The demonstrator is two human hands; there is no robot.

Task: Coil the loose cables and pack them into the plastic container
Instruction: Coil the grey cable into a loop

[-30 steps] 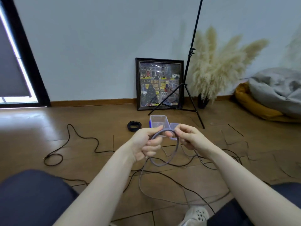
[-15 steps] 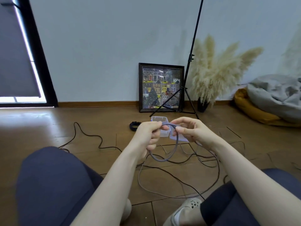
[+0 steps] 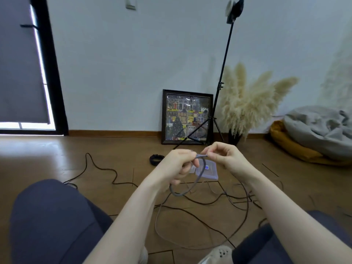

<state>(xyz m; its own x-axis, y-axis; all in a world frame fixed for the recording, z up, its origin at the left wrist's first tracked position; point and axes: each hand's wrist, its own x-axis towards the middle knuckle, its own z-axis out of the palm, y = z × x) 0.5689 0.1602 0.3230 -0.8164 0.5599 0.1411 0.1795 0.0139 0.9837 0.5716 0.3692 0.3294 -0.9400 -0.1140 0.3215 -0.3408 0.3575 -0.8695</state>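
A grey cable (image 3: 198, 184) hangs in a small loop between my hands, and its loose length trails down onto the wooden floor. My left hand (image 3: 178, 166) grips the gathered loop with curled fingers. My right hand (image 3: 223, 157) pinches the cable at the loop's top, just right of the left hand. The clear plastic container (image 3: 208, 171) lies on the floor behind the loop, partly hidden by my hands. Black cables (image 3: 106, 168) sprawl loose over the floor. A small black coiled cable (image 3: 156, 159) rests left of the container.
A framed picture (image 3: 187, 117) leans on the wall, with a black light stand (image 3: 219, 88) in front of it. Pampas grass in a vase (image 3: 247, 103) and a grey and yellow beanbag (image 3: 314, 136) stand at the right. My knees (image 3: 49, 221) fill the lower corners.
The view has tilted upward, so the wall and stand top show. Both hands stay on the grey loop; the right hand has drawn up to pinch its top.
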